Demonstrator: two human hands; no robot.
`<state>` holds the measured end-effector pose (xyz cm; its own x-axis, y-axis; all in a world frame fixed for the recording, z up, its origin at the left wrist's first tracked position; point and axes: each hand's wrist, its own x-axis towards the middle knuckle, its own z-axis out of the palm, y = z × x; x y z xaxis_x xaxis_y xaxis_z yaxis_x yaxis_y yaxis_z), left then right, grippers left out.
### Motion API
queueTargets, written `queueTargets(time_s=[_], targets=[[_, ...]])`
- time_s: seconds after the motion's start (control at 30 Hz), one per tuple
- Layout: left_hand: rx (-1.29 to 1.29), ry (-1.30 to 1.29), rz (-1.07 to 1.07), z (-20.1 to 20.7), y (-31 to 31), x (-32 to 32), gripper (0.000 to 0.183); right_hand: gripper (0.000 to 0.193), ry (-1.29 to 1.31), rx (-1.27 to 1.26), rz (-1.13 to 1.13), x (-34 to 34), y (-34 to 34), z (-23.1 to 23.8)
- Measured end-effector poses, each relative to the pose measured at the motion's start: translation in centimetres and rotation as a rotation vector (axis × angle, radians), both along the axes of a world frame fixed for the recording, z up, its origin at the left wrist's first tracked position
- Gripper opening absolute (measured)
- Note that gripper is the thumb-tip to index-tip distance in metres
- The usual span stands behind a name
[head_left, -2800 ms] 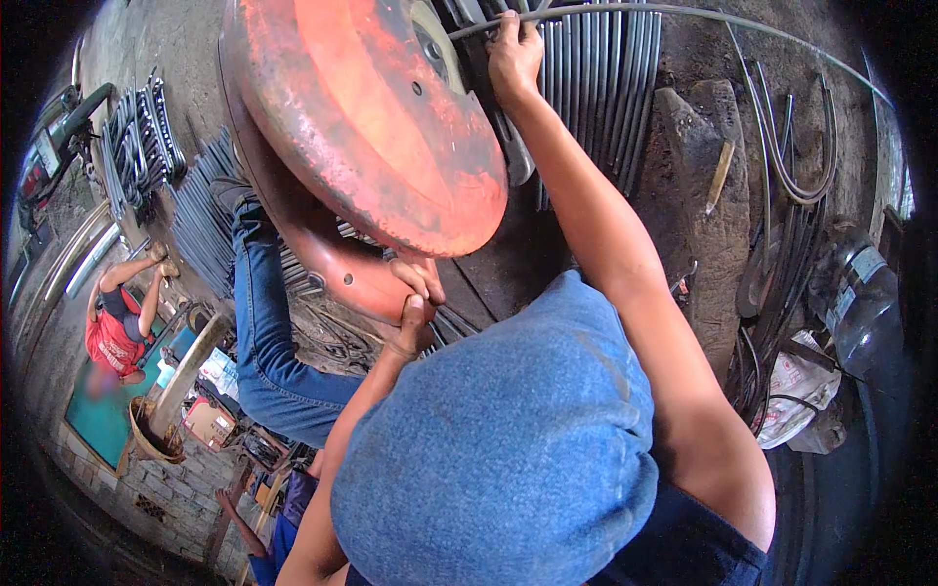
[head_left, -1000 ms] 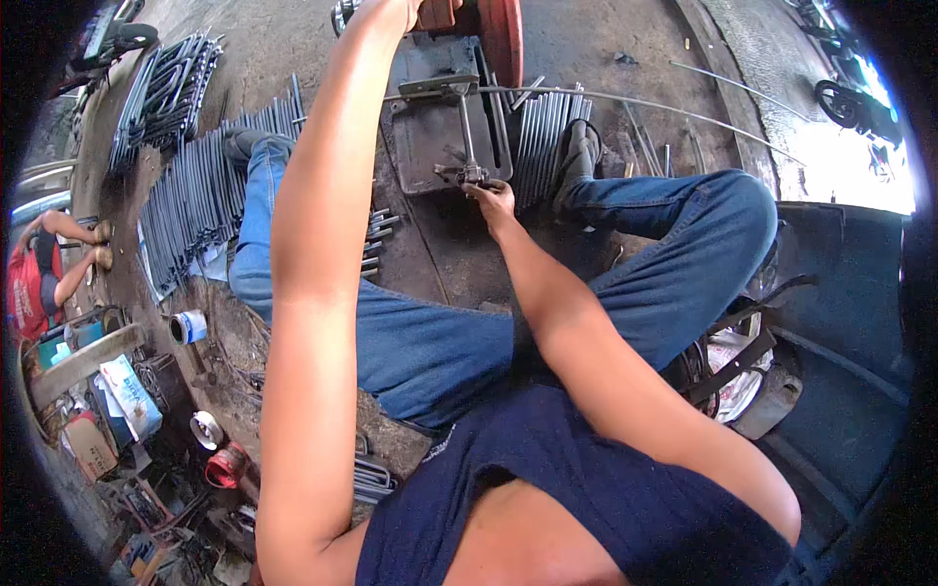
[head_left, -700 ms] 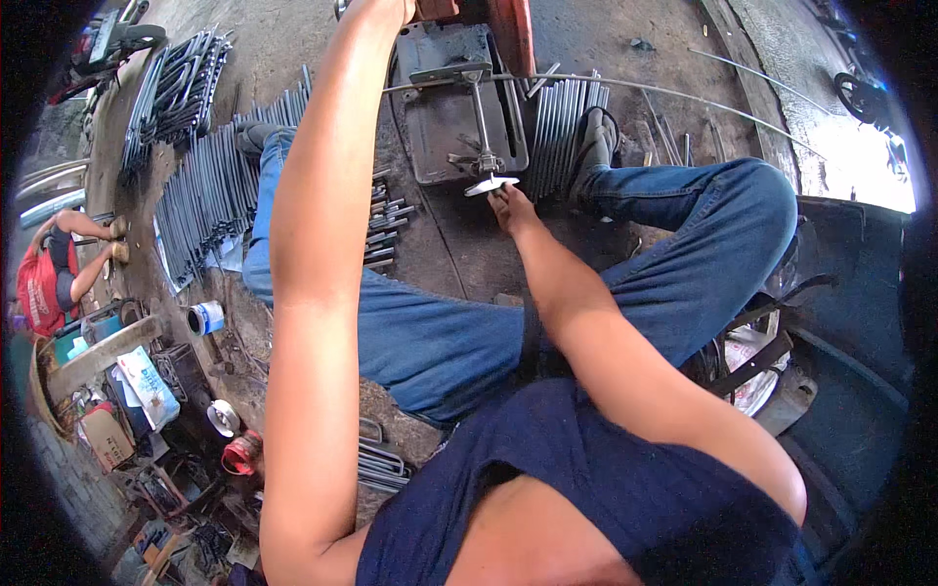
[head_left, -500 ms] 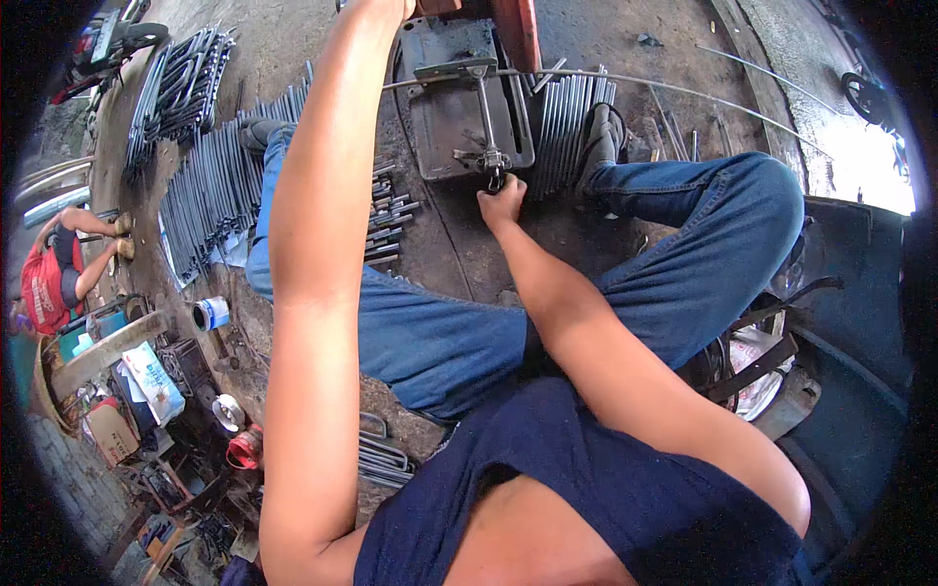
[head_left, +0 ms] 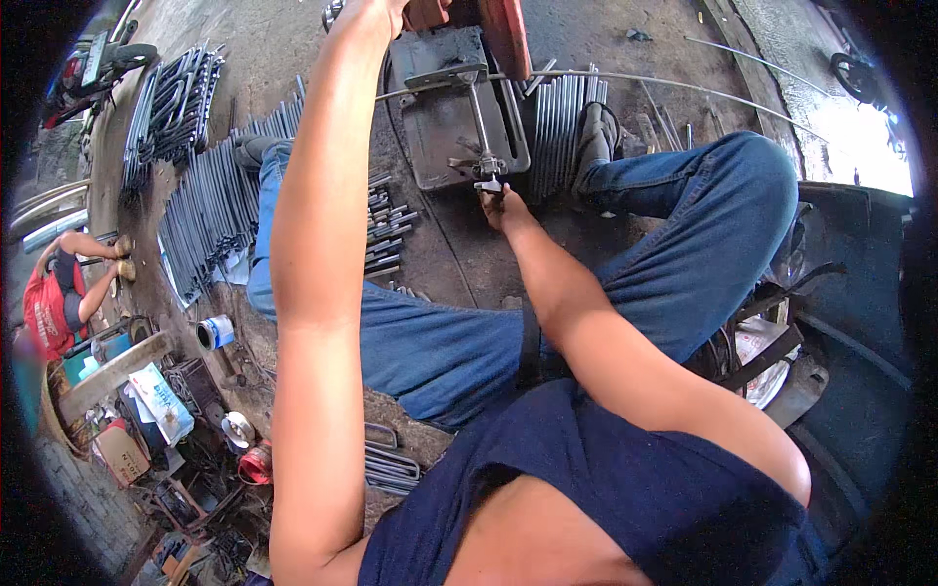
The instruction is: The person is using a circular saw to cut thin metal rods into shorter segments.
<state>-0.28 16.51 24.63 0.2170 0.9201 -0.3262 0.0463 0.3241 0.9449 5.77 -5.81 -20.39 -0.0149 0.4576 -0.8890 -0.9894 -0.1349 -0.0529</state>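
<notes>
In front of me on the ground stands a cut-off saw with a dark metal base (head_left: 422, 161) and a red guard (head_left: 505, 39). A long clamp screw (head_left: 480, 117) runs along its base toward me, ending in a small crank handle (head_left: 490, 186). My right hand (head_left: 506, 207) is closed around this handle at the near edge of the base. My left arm reaches up to the top edge of the view, beside the red part of the saw. Only part of my left hand (head_left: 376, 15) shows there, and its fingers are hidden. A long thin rod (head_left: 664, 81) lies across the saw.
Cut metal rods (head_left: 200, 210) lie in a row at left, with more rods (head_left: 559, 132) right of the saw. Bent metal frames (head_left: 176, 103) are stacked farther left. A can (head_left: 215, 332) and a cluttered box (head_left: 122, 454) stand lower left. Another person (head_left: 54, 298) sits at far left.
My right hand has turned with the crank handle, which now shows pale and crosswise. The whole view has shifted slightly. My left arm stays raised at the saw.
</notes>
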Motion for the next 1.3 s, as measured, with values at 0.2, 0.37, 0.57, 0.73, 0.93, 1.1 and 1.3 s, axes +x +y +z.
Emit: queueTargets(time_s=[0.2,0.37,0.57,0.73,0.93,1.1,1.3], targets=[[-0.035,-0.037,0.006,-0.1,0.1,0.0,0.012,0.039,-1.897,-0.142,0.468,-3.3,-1.9,4.5],[-0.018,-0.035,-0.014,-0.2,-0.2,-0.1,0.013,0.022,-1.78,-0.084,0.741,-1.3,-1.2,6.9],[-0.002,-0.021,-0.013,-0.4,0.0,-0.1,0.011,0.016,-0.04,0.261,0.203,2.2,-2.6,4.6],[-0.037,-0.076,-0.042,-0.4,-0.1,-0.1,0.011,0.026,0.217,0.332,0.132,1.1,-3.3,3.4],[-0.007,-0.086,-0.02,-0.8,-0.9,-0.6,0.015,0.045,0.043,0.07,0.132,0.9,-2.3,5.0],[1.106,0.212,0.622,-7.0,-5.1,-1.8,0.031,0.054,0.108,0.076,0.183,1.2,-1.8,5.0],[0.492,0.508,0.102,-23.4,-15.6,-6.6,0.043,0.049,0.0,0.026,0.166,1.3,-2.0,2.5]])
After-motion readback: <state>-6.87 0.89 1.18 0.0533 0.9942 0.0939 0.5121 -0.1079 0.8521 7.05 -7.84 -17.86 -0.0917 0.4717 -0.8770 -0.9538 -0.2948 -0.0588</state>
